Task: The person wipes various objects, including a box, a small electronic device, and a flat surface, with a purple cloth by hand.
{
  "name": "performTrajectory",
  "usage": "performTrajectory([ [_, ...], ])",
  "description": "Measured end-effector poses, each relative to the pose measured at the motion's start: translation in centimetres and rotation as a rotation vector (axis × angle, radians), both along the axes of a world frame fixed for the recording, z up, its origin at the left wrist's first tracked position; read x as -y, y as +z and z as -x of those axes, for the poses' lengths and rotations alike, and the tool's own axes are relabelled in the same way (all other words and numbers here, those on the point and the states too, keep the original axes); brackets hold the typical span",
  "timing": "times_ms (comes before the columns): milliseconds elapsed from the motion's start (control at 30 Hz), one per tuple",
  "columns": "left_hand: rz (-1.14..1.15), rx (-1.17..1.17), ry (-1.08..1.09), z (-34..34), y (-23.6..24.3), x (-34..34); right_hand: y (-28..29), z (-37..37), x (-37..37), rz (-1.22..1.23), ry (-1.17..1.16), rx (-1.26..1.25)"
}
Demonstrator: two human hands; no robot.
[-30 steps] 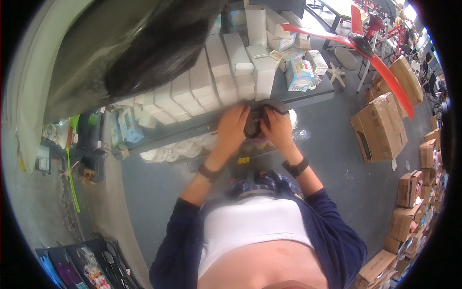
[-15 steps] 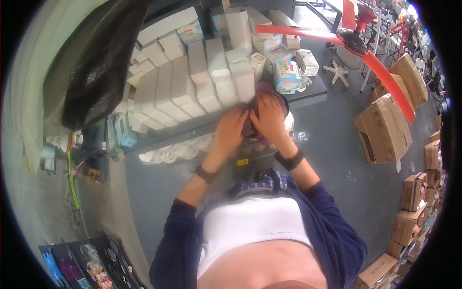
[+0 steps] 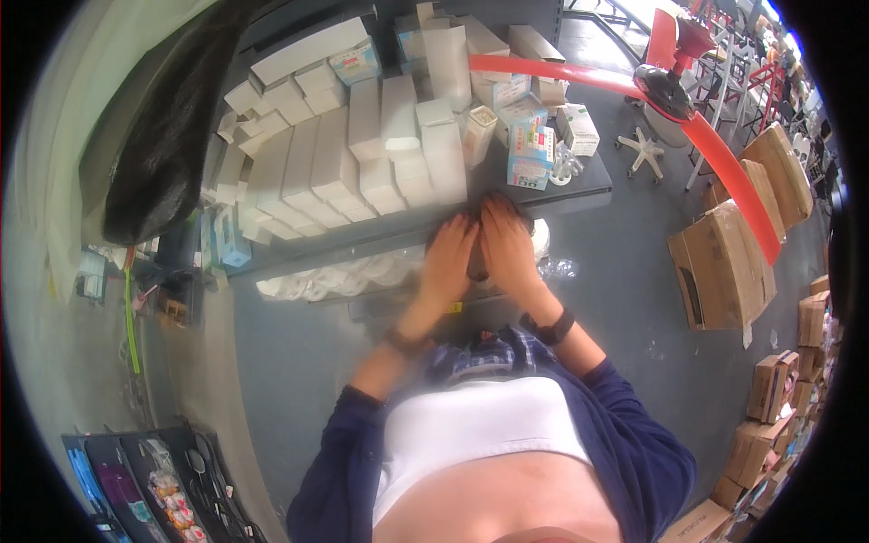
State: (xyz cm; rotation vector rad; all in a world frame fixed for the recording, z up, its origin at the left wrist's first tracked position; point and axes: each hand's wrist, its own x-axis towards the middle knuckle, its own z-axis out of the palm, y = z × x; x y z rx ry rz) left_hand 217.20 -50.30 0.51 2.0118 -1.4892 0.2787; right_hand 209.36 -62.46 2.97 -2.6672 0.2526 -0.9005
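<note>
My left hand (image 3: 446,262) and my right hand (image 3: 509,242) are side by side in front of the shelf's edge, fingers angled away from me. Both are closed on a dark maroon, soft-looking thing (image 3: 477,262), which shows only between them and past my right fingers. Its kind is hidden under my hands. White rolls (image 3: 353,276) lie in a row below the shelf edge, left of my left hand. Another white roll (image 3: 541,237) shows just right of my right hand.
White boxes (image 3: 321,163) stand packed on the dark shelf (image 3: 579,187), with a blue-and-white box (image 3: 530,154) near its right end. Red fan blades (image 3: 733,167) cross the upper right. Cardboard cartons (image 3: 724,262) stand on the floor at right; a dark bag-like shape (image 3: 163,136) hangs upper left.
Both hands have come nearer to me with the maroon thing, away from the boxes. Less of the thing shows now than before.
</note>
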Motion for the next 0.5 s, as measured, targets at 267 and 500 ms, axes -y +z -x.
performTrajectory([
  [267, 0.121, 0.010, 0.154, -1.1, 0.1, -0.3, -1.0, -2.9, 0.4, -0.070, 0.017, 0.005],
  [500, -0.055, 0.181, 0.077, -0.4, -0.7, 0.8, -5.1, 2.2, 0.5, 0.020, -0.002, -0.048],
])
